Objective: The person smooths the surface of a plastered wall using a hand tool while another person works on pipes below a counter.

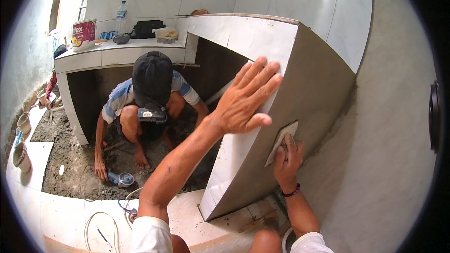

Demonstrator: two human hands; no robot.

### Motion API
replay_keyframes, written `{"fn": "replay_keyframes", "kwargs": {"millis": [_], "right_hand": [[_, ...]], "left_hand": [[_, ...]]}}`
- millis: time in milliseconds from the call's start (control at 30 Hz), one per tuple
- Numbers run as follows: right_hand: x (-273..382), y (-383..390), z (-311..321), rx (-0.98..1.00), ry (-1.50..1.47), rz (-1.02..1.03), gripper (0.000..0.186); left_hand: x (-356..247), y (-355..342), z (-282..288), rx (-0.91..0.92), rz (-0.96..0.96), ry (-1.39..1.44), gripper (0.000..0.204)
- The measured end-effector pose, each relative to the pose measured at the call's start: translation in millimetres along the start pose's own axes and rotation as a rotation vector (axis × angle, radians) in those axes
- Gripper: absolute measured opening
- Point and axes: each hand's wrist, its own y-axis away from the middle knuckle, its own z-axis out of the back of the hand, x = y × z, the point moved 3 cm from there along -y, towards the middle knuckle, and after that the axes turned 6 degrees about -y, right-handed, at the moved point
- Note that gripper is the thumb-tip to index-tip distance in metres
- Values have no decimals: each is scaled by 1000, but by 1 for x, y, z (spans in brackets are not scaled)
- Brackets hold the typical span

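The left hand (243, 100) lies flat, fingers spread, on the glossy white tile (232, 154) edging the counter end. The right hand (287, 159) closes on a flat trowel (281, 140), pressed to the smooth grey mortar face (314, 89). Far left, a red-and-white box (83, 33) and clear bottle (121, 18) stand on the counter.

Plastered end face (323, 98) open from 12 to 3 o'clock of right hand (288, 161). Left hand (243, 100) blocks tile edge (234, 154) at 10 o'clock. Crouching person (150, 98) fills recess at 9; angle grinder (121, 178) on floor at 8.
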Motion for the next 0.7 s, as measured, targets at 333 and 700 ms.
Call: {"fn": "replay_keyframes", "kwargs": {"millis": [333,700], "right_hand": [[-1,22,-2,-34,-19,83,36],[4,31,-10,-22,61,11,39]], "left_hand": [[14,-70,14,-146,-102,-24,79],[-22,39,-4,6,-30,94,84]]}}
